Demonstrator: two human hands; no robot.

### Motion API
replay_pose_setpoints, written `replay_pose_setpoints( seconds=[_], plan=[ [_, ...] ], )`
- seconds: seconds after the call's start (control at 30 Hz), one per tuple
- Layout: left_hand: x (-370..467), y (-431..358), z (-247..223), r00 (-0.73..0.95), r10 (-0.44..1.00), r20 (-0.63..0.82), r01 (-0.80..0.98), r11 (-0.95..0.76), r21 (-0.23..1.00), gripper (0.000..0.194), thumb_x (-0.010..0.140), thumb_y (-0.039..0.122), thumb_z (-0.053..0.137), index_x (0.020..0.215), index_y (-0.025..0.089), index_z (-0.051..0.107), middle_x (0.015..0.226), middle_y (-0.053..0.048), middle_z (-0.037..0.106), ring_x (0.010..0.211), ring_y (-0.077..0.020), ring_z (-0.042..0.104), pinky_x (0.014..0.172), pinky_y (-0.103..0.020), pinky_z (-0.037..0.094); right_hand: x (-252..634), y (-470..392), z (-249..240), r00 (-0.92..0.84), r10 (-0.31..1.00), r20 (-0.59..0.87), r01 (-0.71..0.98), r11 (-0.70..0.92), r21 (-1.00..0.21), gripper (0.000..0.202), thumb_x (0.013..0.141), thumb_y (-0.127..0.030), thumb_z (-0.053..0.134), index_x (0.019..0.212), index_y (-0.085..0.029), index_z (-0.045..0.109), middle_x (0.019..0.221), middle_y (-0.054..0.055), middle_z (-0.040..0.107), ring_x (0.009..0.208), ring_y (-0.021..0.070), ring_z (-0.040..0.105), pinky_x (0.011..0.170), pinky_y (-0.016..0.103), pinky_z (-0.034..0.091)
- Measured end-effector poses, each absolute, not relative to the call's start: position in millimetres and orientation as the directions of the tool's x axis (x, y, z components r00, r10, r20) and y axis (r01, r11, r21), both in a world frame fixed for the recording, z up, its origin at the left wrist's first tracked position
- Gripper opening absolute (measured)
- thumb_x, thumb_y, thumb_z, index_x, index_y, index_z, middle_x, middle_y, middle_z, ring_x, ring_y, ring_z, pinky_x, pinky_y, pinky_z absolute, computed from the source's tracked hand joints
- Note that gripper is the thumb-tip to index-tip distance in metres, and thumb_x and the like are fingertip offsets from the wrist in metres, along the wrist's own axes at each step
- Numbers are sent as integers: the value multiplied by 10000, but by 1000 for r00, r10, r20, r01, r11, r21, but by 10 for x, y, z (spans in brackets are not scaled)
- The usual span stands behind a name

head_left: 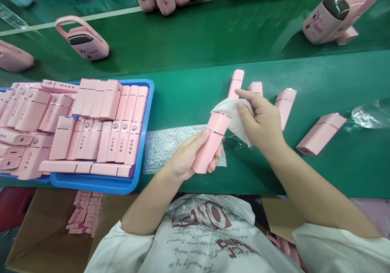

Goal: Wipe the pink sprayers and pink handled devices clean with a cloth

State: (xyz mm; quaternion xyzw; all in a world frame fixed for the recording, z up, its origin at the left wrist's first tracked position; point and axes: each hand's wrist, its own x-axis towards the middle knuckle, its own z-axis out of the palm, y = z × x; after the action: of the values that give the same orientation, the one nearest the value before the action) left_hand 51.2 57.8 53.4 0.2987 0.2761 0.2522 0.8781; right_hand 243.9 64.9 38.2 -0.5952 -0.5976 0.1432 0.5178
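A pink slim case with a shiny metallic band [209, 151] is in my left hand [189, 153], tilted, with my fingers wrapped round its lower part. My right hand [262, 120] pinches a white cloth [236, 112] between thumb and fingers, its index finger stretched out. The cloth lies against the upper end of the pink case. Just beyond my hands, several similar pink cases lie on the green table, among them one behind the cloth [236, 82], one to the right [285, 104] and one farther right [321, 135].
Blue trays [122, 187] full of pink cases stand at the left. Bubble wrap [164, 149] lies under my left hand. A clear plastic bag [373, 113] is at the right edge. Pink handled devices [88, 45] stand on the green surface beyond. An open cardboard box [45, 232] sits below.
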Motion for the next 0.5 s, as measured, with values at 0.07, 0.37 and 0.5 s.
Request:
replay_pose_setpoints(
  seconds=[0.07,0.37,0.5],
  plan=[
    [518,572,537,716,609,-342,-258,686,681,391,897,531,588,963,145,580,684,10,633,444,-76,575,409,-168,460,2472,645,426,239,865,441,573,241,-783,232,952,-357,551,1061,-226,708,877,21,726,745,169,673,664,312,565],
    [563,593,534,596,678,-430,-273,675,686,416,808,520,670,735,123,566,555,6,582,369,-85,522,344,-181,396,2153,484,370,-345,560,753,504,787,-356,479,981,-108,419,1454,-182,434,1196,80,703,1157,185,655,1019,342,551],
    [545,610,565,628,654,-422,-278,695,663,411,831,508,638,707,126,550,518,15,558,330,-78,489,316,-177,374,2157,537,300,-309,524,794,561,775,-293,529,961,-62,441,1478,-163,404,1221,93,693,1192,179,636,1048,320,529]
  ],
)
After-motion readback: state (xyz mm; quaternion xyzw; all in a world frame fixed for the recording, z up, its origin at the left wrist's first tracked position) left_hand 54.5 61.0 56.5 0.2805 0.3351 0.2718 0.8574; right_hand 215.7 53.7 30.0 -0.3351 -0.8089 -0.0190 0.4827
